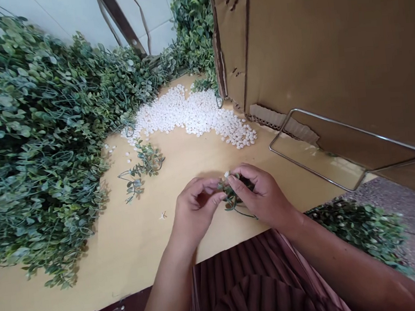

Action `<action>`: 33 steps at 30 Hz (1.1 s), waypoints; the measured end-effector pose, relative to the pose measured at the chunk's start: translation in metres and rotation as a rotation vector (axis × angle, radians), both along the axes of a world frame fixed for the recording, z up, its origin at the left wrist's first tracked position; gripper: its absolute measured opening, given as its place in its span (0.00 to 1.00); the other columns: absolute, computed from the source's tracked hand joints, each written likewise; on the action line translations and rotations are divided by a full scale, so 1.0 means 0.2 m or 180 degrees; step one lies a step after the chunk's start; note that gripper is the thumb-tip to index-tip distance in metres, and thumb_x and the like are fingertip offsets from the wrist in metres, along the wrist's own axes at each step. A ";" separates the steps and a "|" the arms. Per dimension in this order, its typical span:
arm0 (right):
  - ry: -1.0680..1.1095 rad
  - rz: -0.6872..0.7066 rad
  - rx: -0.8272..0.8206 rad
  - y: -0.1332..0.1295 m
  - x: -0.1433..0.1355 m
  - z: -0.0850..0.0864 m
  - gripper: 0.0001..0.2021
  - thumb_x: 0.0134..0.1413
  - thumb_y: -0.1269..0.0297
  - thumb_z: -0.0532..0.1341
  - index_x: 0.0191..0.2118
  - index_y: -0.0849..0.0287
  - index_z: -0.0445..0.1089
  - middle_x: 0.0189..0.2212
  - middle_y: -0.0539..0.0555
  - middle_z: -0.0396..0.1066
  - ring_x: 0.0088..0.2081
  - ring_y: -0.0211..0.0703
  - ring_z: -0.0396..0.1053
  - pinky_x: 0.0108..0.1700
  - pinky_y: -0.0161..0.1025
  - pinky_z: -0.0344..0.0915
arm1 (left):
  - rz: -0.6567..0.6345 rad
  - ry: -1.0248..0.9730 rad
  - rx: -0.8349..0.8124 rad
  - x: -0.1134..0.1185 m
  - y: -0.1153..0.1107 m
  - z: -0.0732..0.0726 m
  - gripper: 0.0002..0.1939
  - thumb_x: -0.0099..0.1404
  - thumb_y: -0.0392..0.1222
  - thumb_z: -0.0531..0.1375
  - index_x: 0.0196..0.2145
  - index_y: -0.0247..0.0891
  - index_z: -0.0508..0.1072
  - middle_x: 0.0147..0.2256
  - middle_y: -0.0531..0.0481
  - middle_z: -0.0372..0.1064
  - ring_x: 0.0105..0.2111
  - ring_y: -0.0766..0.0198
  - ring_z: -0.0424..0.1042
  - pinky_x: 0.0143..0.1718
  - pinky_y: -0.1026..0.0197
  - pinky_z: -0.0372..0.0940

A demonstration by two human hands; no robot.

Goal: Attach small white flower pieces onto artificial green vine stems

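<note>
Both hands meet over the near edge of a tan cardboard tabletop (127, 241). My left hand (194, 210) and my right hand (260, 194) pinch a small green artificial leaf sprig (232, 198) between their fingertips. A tiny white bead (227, 174) sits at the top of the sprig by my right thumb. Beyond the hands lies a heap of several white beads (196, 115). A loose leaf sprig (142, 166) rests on the tabletop to the left of the hands.
A big pile of green artificial foliage (33, 143) covers the left side. A cardboard box (322, 51) stands at the right, with a bent metal wire frame (339, 147) before it. More foliage (361, 228) lies on the floor at the right.
</note>
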State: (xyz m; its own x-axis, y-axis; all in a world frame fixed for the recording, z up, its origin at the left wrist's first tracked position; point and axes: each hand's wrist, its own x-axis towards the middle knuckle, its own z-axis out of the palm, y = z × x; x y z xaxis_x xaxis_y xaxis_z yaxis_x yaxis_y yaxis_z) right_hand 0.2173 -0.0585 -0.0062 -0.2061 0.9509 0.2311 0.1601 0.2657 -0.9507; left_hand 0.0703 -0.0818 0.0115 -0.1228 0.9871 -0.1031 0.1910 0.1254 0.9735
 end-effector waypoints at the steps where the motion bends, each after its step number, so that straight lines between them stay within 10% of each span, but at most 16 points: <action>1: 0.0129 0.0029 -0.0094 0.00 0.01 0.00 0.08 0.55 0.63 0.55 0.27 0.58 0.64 0.24 0.50 0.63 0.28 0.37 0.63 0.31 0.36 0.63 | 0.0035 0.0026 -0.0010 0.01 0.00 -0.01 0.06 0.47 0.36 0.65 0.27 0.37 0.75 0.26 0.51 0.70 0.28 0.66 0.68 0.32 0.64 0.65; 7: 0.1662 0.1030 -0.0869 0.00 0.12 0.02 0.26 0.55 0.43 0.49 0.21 0.57 0.69 0.26 0.53 0.68 0.38 0.45 0.68 0.44 0.46 0.65 | 0.0187 -0.0298 -0.0099 0.01 0.01 -0.01 0.06 0.47 0.38 0.66 0.24 0.36 0.73 0.23 0.52 0.71 0.25 0.68 0.68 0.29 0.65 0.65; 13: 0.1237 0.0289 -0.1253 0.01 0.10 0.03 0.14 0.44 0.56 0.66 0.21 0.59 0.66 0.21 0.48 0.66 0.26 0.36 0.66 0.33 0.36 0.66 | 0.0450 -0.0601 0.0252 0.01 -0.01 0.00 0.07 0.48 0.40 0.67 0.25 0.36 0.72 0.24 0.51 0.73 0.26 0.66 0.71 0.30 0.65 0.67; 23: 0.0925 0.0951 -0.1430 -0.07 0.03 0.03 0.18 0.50 0.55 0.61 0.44 0.59 0.65 0.39 0.56 0.70 0.42 0.42 0.68 0.42 0.39 0.65 | 0.0496 0.0289 0.1522 0.02 -0.02 -0.05 0.03 0.57 0.32 0.60 0.28 0.38 0.72 0.30 0.51 0.72 0.33 0.67 0.71 0.36 0.64 0.67; 33: 0.1517 0.0585 -0.1883 -0.04 -0.01 0.05 0.10 0.44 0.59 0.64 0.32 0.58 0.69 0.27 0.48 0.69 0.32 0.34 0.65 0.36 0.33 0.62 | 0.0326 0.1009 0.2026 0.01 -0.04 -0.03 0.07 0.57 0.28 0.59 0.30 0.39 0.72 0.32 0.52 0.70 0.35 0.66 0.70 0.36 0.62 0.65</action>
State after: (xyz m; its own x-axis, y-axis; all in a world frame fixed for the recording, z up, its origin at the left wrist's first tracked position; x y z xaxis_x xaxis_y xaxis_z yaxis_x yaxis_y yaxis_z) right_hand 0.2155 -0.0674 0.0029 -0.3780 0.9038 -0.2006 -0.2986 -0.3241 -0.8976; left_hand 0.0725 -0.0899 0.0053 -0.1466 0.8257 0.5448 0.4944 -0.4158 0.7633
